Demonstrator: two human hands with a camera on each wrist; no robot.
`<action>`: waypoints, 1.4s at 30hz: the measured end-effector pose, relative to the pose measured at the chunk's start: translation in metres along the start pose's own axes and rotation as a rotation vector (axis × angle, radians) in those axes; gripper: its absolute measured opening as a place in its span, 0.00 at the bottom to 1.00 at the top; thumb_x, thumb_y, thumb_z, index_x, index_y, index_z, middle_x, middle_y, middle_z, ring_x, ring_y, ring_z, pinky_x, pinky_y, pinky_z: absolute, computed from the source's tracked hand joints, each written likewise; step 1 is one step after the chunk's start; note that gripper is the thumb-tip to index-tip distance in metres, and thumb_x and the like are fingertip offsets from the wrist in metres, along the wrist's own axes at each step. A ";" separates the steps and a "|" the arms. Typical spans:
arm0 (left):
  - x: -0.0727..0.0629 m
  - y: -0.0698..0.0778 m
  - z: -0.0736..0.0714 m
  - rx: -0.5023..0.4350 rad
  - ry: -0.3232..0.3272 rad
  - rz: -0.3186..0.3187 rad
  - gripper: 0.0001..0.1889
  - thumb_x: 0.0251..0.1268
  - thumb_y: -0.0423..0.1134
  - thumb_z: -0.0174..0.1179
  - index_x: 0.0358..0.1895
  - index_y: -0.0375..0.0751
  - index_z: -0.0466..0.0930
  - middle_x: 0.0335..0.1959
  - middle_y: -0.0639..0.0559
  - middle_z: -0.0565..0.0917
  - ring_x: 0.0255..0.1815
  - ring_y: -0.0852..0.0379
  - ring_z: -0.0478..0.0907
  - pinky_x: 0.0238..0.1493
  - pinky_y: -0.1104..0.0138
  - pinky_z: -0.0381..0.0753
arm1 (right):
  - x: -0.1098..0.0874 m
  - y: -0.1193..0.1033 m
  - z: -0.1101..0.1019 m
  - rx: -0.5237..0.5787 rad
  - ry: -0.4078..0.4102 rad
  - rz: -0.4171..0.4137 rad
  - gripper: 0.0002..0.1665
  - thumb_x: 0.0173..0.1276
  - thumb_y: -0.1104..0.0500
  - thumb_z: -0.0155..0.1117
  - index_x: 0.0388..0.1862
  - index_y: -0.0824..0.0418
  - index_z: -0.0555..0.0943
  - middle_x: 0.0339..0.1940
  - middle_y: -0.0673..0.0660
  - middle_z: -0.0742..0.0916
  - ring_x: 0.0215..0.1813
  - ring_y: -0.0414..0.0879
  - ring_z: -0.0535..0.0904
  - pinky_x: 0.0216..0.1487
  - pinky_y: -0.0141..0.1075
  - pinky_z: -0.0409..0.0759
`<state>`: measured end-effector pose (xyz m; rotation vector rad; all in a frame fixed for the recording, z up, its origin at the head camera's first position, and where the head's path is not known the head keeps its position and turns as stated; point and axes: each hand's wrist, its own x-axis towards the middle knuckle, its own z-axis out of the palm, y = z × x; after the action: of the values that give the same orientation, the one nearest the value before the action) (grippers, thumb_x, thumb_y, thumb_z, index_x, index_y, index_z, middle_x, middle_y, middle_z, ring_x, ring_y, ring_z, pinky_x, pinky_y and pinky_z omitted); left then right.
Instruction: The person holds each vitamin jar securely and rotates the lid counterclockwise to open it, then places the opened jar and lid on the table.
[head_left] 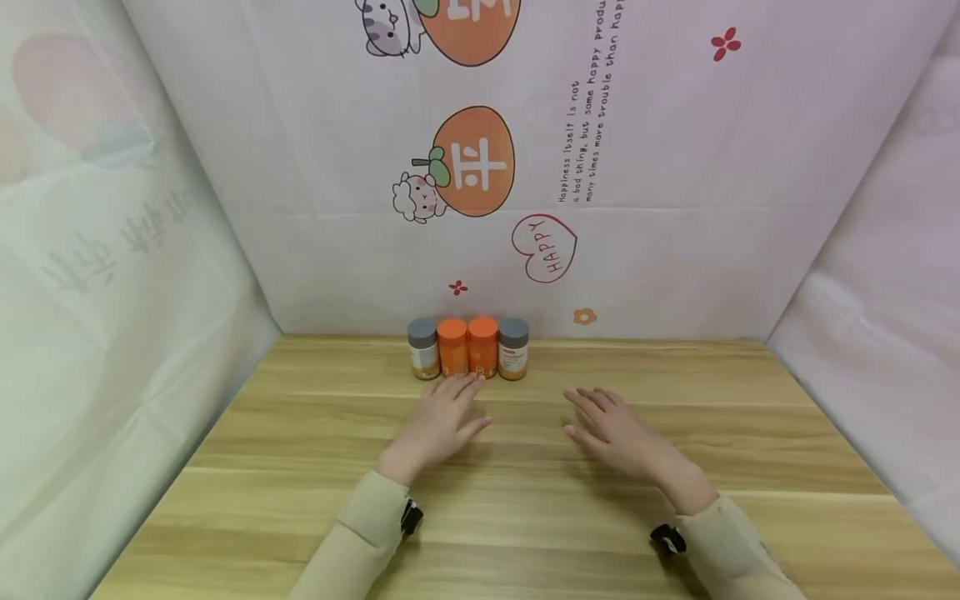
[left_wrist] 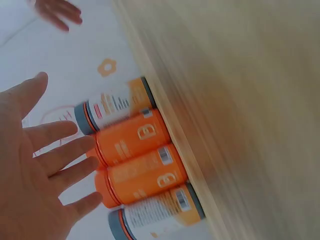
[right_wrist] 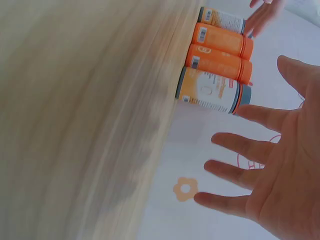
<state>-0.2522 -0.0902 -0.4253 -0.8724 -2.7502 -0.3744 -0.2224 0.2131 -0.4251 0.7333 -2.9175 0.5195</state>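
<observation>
Several bottles stand upright side by side at the back of the table. On the outside are a left grey-capped bottle (head_left: 424, 354) and a right grey-capped bottle (head_left: 513, 354), both with white and orange labels. Between them are two orange bottles with orange caps, the left orange bottle (head_left: 453, 346) and the right orange bottle (head_left: 483, 343). My left hand (head_left: 442, 423) hovers in front of the row, fingers spread and fingertips overlapping the orange bottles' lower parts in the head view. My right hand (head_left: 622, 433) is held over the table to the right, fingers apart, with nothing in it.
The wooden tabletop (head_left: 525, 533) meets a white printed cloth (head_left: 660, 208) right behind the bottles. Similar cloth hangs along the left side (head_left: 97, 350) and the right side (head_left: 877, 333). Each sleeve has a small black device at the cuff.
</observation>
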 end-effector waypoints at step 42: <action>0.006 -0.092 -0.015 -0.096 0.118 -0.329 0.24 0.67 0.47 0.55 0.60 0.35 0.74 0.60 0.36 0.74 0.62 0.39 0.69 0.63 0.48 0.67 | -0.040 0.050 -0.015 0.033 0.035 0.073 0.33 0.73 0.42 0.47 0.67 0.62 0.68 0.64 0.67 0.74 0.63 0.65 0.70 0.59 0.60 0.69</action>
<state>-0.3095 -0.1644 -0.4250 -0.3981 -2.7813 -0.5994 -0.2104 0.2770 -0.4331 0.6165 -2.9193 0.5832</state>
